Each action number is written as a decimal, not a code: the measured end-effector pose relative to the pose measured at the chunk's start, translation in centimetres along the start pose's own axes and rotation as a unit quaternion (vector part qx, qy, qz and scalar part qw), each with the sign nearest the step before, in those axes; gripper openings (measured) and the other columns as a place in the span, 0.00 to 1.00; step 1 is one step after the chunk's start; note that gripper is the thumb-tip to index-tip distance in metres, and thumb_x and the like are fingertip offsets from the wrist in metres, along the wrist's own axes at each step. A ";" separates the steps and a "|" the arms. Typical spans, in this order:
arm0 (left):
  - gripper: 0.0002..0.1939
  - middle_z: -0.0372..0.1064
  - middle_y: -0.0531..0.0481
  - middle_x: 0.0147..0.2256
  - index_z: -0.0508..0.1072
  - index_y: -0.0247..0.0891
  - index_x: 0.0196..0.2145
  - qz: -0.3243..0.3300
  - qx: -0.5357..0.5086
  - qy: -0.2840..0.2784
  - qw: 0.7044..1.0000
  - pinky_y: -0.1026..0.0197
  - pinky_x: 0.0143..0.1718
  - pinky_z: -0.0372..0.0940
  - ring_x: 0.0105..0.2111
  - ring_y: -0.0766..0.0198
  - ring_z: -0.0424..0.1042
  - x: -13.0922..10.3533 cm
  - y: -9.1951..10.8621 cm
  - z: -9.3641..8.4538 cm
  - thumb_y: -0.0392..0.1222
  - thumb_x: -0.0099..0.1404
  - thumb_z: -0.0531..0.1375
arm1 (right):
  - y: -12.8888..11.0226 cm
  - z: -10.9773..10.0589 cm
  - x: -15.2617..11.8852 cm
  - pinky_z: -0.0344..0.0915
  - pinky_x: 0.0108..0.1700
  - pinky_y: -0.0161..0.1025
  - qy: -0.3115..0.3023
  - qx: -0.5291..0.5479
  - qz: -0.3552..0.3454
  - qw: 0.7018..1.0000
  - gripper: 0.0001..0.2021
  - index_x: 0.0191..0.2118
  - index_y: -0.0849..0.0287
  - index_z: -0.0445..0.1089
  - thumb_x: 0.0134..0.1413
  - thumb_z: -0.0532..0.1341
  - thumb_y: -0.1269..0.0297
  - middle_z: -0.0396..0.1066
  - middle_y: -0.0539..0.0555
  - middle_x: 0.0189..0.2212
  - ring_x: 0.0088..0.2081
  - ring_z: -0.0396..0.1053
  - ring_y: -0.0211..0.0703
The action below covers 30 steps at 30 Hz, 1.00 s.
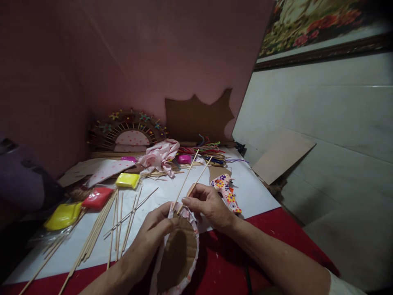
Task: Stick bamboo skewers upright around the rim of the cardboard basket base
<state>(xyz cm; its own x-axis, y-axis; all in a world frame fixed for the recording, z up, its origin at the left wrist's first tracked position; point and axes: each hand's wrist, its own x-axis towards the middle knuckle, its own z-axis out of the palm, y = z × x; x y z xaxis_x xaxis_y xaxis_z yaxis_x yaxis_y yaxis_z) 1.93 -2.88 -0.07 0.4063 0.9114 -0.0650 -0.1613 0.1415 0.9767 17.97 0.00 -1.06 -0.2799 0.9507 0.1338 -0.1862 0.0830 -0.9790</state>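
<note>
We are gripping one fabric-edged cardboard piece (178, 254) with our left hand (153, 233); our right hand (210, 207) is pinching two thin sticks (192, 180) at its rim.

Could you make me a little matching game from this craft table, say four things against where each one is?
Things:
1. cardboard oval
2. red clay packet
3. flowered cutout
4. decorated fan

Places:
A. upright against the pink back wall
B. on the white sheet, just beyond the right hand
C. held by the left hand, two thin sticks at its top
D. between two yellow clay packets

Pairs: 1-C, 2-D, 3-B, 4-A
</note>
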 end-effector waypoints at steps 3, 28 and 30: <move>0.11 0.74 0.57 0.33 0.73 0.43 0.39 -0.007 0.020 0.004 1.000 0.67 0.36 0.61 0.33 0.65 0.69 0.1 0.0 0.0 0.35 0.60 0.55 | 0.0 0.0 0.0 0.50 0.12 0.26 -0.002 0.004 -0.003 1.000 0.12 0.23 0.62 0.63 0.42 0.64 0.60 0.62 0.44 0.16 0.12 0.53 0.26; 0.10 0.73 0.51 0.34 0.73 0.38 0.36 0.001 0.033 -0.005 0.999 0.64 0.37 0.61 0.33 0.62 0.68 0.2 0.4 0.5 0.43 0.60 0.55 | 0.1 0.1 -0.1 0.51 0.12 0.27 0.005 -0.016 -0.005 1.000 0.13 0.24 0.62 0.63 0.42 0.64 0.58 0.62 0.44 0.17 0.13 0.53 0.27; 0.10 0.73 0.51 0.32 0.73 0.38 0.36 0.009 0.027 -0.006 1.000 0.65 0.35 0.61 0.32 0.64 0.68 0.2 0.3 0.5 0.43 0.61 0.55 | 0.2 0.1 -0.1 0.51 0.13 0.27 0.013 -0.020 -0.005 1.000 0.13 0.24 0.62 0.63 0.43 0.63 0.57 0.62 0.44 0.16 0.12 0.53 0.27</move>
<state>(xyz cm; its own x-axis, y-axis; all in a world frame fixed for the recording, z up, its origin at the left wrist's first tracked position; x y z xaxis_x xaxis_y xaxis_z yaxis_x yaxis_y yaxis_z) 2.43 -2.81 0.26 0.4145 0.9089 -0.0456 -0.1200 0.1043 0.9873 17.85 -0.13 -1.27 -0.2528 0.9573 0.1404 -0.1507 0.1044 -0.9830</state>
